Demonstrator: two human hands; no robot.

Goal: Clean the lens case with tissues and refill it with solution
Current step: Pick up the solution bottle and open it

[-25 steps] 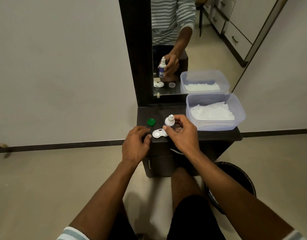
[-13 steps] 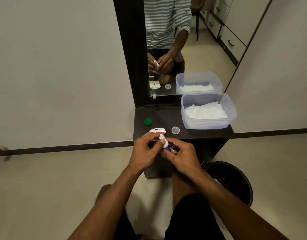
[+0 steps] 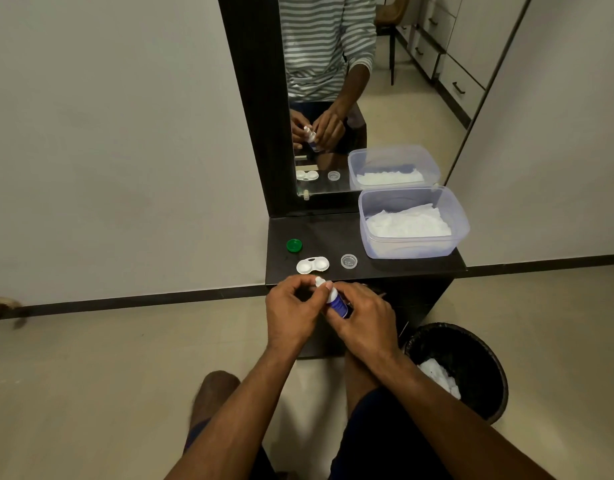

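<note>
Hands working the cap: right hand gripping solution bottle, left hand pinching its white top.
Bottle is looking light and slick; gripping the body, not the cap, seems safest.

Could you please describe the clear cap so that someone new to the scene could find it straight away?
Start at the dark cabinet top below the mirror. Left of the tissue box lie three small things in a row. The clear cap is the rightmost: round and see-through, unlike the white lens case and the green cap.
</note>
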